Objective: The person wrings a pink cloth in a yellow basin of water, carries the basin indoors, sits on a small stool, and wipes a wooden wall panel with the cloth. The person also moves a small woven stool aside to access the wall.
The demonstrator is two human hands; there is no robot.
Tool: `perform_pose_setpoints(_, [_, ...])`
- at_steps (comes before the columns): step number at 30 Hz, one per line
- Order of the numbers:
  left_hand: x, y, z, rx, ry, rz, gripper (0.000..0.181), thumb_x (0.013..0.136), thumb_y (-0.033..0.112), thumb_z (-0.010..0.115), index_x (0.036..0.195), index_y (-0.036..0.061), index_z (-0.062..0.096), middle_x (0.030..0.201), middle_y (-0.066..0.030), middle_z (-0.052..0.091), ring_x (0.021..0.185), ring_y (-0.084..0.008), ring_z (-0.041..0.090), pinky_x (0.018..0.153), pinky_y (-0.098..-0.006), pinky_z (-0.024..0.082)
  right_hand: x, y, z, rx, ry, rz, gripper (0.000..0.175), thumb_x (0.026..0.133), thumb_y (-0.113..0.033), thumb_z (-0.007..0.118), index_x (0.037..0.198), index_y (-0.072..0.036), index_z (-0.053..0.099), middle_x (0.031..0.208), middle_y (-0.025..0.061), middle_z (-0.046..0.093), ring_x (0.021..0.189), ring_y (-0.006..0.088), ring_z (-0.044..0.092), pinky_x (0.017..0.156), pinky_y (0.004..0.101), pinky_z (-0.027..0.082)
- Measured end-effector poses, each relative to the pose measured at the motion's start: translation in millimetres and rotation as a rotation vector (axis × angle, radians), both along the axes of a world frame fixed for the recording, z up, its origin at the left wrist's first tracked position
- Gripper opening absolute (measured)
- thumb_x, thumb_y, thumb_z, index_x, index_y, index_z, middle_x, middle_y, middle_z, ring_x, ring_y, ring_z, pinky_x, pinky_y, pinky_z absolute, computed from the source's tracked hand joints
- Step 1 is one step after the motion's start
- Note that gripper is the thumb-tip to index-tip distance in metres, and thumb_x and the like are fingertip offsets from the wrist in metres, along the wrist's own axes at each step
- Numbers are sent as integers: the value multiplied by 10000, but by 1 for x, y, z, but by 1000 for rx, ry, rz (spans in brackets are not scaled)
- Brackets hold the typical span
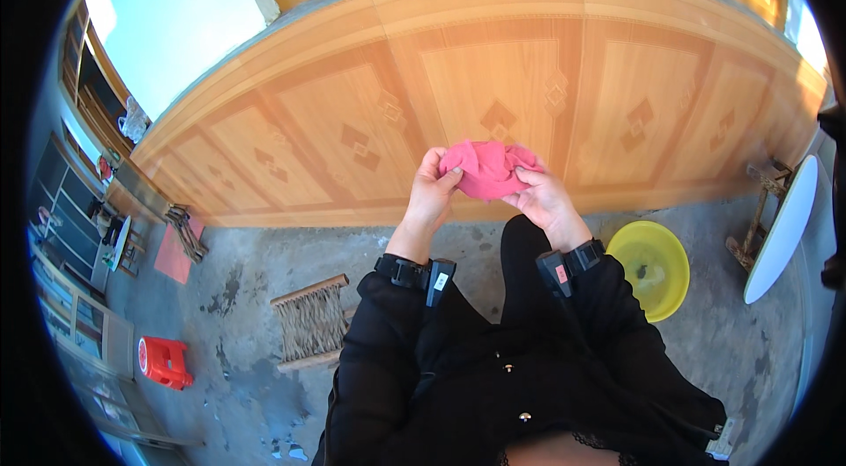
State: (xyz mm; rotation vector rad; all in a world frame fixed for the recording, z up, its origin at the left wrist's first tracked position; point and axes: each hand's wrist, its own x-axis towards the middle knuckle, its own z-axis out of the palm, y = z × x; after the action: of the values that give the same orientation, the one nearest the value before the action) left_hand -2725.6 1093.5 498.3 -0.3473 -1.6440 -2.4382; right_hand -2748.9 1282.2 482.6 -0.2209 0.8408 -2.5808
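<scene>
A crumpled pink cloth (490,169) is held up in front of the wood-patterned panelling, bunched between both hands. My left hand (433,185) grips its left end, the thumb lying on top of the fabric. At the right end my right hand (545,198) pinches the cloth between thumb and fingers. Some fingertips of both hands are hidden behind the fabric. Each wrist wears a black strap with a small device on it.
A yellow basin (651,271) with water in it stands on the concrete floor at my right. Beyond it a white round tabletop (782,228) leans on its side. Left of me are a woven-rope stool (309,320) and a red plastic stool (164,362). The panelled wall (317,129) spans the front.
</scene>
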Motion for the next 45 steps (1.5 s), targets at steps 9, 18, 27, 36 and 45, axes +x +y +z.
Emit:
perform_pose_setpoints(9, [40, -19, 1, -440, -61, -200, 109, 769, 35, 661, 799, 59, 559, 800, 30, 577, 766, -64, 520, 731, -226, 431, -4, 28, 13, -270, 25, 124, 397, 941, -272, 332, 1302, -107, 347, 1324, 122, 401, 1234, 302, 367, 1000, 505, 298])
perform_pose_setpoints(18, [24, 23, -6, -294, -56, -59, 318, 862, 173, 582, 1118, 15, 479, 972, -27, 577, 889, -106, 535, 773, -245, 435, 1, 19, 16, -354, 137, 155, 421, 922, -246, 398, 1293, -50, 359, 1306, 112, 427, 1221, 246, 389, 1011, 406, 307])
perform_pose_setpoints(27, [-17, 30, -75, -1013, 493, 792, 288, 821, 165, 605, 1052, -1, 556, 862, -91, 607, 779, -132, 561, 701, -274, 455, -35, -18, -28, 81, -81, -70, 369, 894, -125, 481, 1257, -115, 417, 1191, 56, 513, 1078, 199, 511, 901, 393, 430])
perform_pose_setpoints(36, [-28, 26, -249, -227, -648, 219, 271, 871, 334, 536, 932, 71, 548, 690, -22, 572, 562, -119, 530, 472, -265, 423, -205, 35, 155, 1180, 1261, -1430, 479, 823, -182, 564, 1263, -69, 410, 1239, 149, 461, 1198, 327, 382, 968, 424, 336])
perform_pose_setpoints(45, [9, 38, -286, 185, -863, -3, 406, 914, 464, 367, 1001, 112, 549, 801, -27, 567, 748, -192, 546, 672, -339, 424, -217, -63, 131, 1883, 1936, -950, 494, 856, -339, 475, 1315, -182, 382, 1426, 13, 282, 1309, 225, 260, 1019, 448, 236])
